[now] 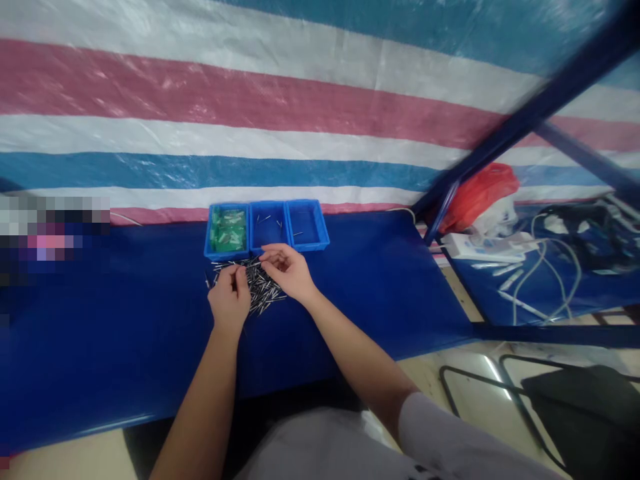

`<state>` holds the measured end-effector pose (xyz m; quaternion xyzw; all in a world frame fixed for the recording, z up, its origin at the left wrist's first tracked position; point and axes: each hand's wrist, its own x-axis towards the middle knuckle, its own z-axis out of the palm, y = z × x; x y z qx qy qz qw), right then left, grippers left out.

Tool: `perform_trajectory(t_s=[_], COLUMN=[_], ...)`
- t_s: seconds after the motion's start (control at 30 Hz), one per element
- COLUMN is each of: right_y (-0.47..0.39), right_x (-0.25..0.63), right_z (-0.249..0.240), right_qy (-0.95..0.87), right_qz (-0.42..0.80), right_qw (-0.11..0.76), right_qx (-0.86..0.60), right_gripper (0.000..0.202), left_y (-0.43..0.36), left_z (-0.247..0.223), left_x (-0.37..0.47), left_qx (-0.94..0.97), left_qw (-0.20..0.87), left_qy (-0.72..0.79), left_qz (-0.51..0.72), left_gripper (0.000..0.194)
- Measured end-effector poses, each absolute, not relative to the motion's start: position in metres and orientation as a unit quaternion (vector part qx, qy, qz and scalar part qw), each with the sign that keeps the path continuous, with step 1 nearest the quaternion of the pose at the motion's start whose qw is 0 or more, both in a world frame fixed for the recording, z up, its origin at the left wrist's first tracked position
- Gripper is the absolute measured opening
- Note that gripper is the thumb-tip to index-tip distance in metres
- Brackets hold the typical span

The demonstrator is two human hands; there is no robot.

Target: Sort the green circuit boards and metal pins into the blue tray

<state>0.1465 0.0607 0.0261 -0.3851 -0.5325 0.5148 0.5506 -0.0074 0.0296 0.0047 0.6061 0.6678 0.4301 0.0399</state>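
Observation:
A pile of thin, dark and silver metal rods [264, 293] lies on the blue table; they are too small for me to tell their exact kind. At the pile's left side is my left hand [229, 297], its thumb and fingers pinched together. My right hand [291, 272] reaches over the upper right of the pile, fingers curled in against the thumb. Whatever either hand pinches is too small to make out. Just behind the hands stand a blue bin holding green packets [229, 230], a middle blue bin [271, 235] and a right blue bin [309, 230], with a few rods in the latter two.
The blue tabletop [380, 287] meets a striped plastic sheet [300, 147] at the back. To the right rise a blue metal frame [500, 140] and a second surface with a red plastic bag [483, 193] and cables [563, 287]. A chair [580, 407] stands lower right.

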Motion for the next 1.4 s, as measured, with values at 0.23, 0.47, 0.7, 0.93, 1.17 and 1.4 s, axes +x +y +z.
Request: perform_trajectory(t_s=[0.23, 0.47, 0.7, 0.93, 1.17, 1.4], right_y=[0.0585, 0.0584, 0.0583, 0.0586, 0.0563, 0.0563], right_x=[0.1443, 0.1441, 0.1446, 0.1469, 0.1458, 0.1466], right_z=[0.0258, 0.0265, 0.0315, 0.0328, 0.0289, 0.0311], right_qy=[-0.524, -0.520, -0.512, -0.528, -0.599, -0.630], right_qz=[0.522, 0.541, 0.527, 0.508, 0.468, 0.423], right_qw=[0.566, 0.560, 0.560, 0.541, 0.509, 0.492], right_qx=[-0.364, -0.350, -0.382, -0.413, -0.404, -0.426], right_gripper=[0.030, 0.031, 0.031, 0.030, 0.021, 0.019], left_y=[0.0293, 0.0283, 0.0264, 0.0282, 0.0309, 0.0298], left_z=[0.0053, 0.0064, 0.0125, 0.0081, 0.0045, 0.0053], left_x=[-0.0079, -0.0065, -0.0039, -0.0059, -0.0099, -0.0104], left_qx=[0.607, 0.615, 0.615, 0.621, 0.624, 0.623], left_qw=[0.053, 0.057, 0.072, 0.064, 0.037, 0.069], left_qy=[0.667, 0.641, 0.632, 0.641, 0.648, 0.647], left_qz=[0.429, 0.456, 0.466, 0.448, 0.435, 0.433], left_gripper=[0.031, 0.028, 0.027, 0.028, 0.030, 0.030])
